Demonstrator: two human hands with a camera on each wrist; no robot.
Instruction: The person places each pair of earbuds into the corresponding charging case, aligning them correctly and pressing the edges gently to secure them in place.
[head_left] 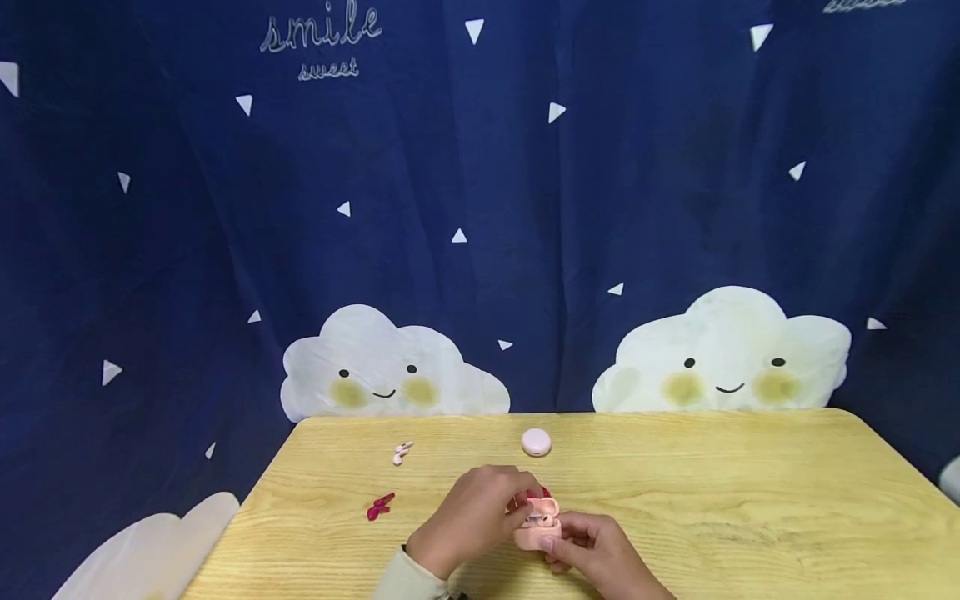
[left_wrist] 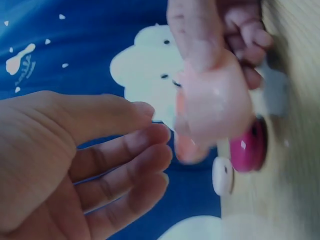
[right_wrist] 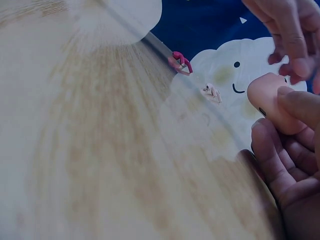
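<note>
My right hand [head_left: 600,550] grips a peach-pink earbud case [head_left: 538,537] between thumb and fingers, its lid raised. At least one earbud [head_left: 546,522] shows in the open case. Beside the case, my left hand [head_left: 480,510] has its fingers loosely bent; in the left wrist view its thumb and fingertips [left_wrist: 159,156] are apart from the case [left_wrist: 217,102], and I see nothing between them. The right wrist view shows the right thumb pressed on the case's side [right_wrist: 265,95]. The inside of the case is partly hidden by the left fingers.
Behind the hands sits a magenta case [left_wrist: 245,150], mostly covered in the head view. Farther back is a closed pale pink case [head_left: 536,442]. To the left lie pale pink earbuds [head_left: 402,452] and magenta earbuds [head_left: 380,507] on the wooden table [head_left: 712,500]. A blue curtain [head_left: 525,167] hangs behind.
</note>
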